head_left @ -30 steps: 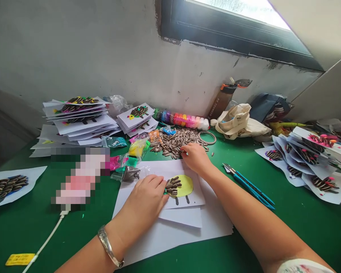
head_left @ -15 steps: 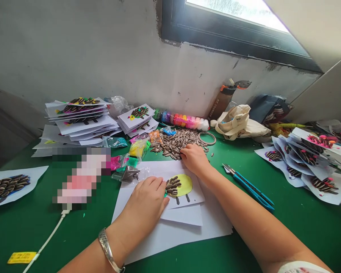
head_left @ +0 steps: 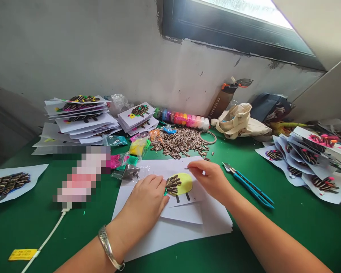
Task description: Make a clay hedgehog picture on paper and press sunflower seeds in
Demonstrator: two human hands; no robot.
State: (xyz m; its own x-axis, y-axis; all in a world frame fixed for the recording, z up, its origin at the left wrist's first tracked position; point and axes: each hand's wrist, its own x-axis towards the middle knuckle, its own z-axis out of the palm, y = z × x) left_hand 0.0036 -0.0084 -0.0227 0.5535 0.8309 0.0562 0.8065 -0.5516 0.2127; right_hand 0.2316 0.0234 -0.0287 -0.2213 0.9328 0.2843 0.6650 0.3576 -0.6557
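Observation:
On the paper lies my left hand [head_left: 147, 195], fingers resting flat over the left end of a picture. That picture has a yellow clay body [head_left: 186, 184], two dark legs and a patch of overlapping sunflower seeds [head_left: 173, 184]; a bit of green shows beside my fingers. Just above and right of the yellow clay, my right hand [head_left: 211, 178] is closed in a pinch on a sunflower seed [head_left: 186, 168], its dark tip poking out. Beneath the picture are several loose white sheets [head_left: 159, 242].
A heap of sunflower seeds [head_left: 179, 142] lies behind the paper, near bagged clay [head_left: 138, 146] and a tape ring [head_left: 208, 137]. Blue tweezers and a craft knife [head_left: 248, 185] lie to the right. Stacked pictures [head_left: 88, 125] stand back left, more pictures [head_left: 307, 159] at right.
My right hand has come back from the seed heap toward the picture, with a seed pinched in its fingers. My left hand has stayed in place on the paper.

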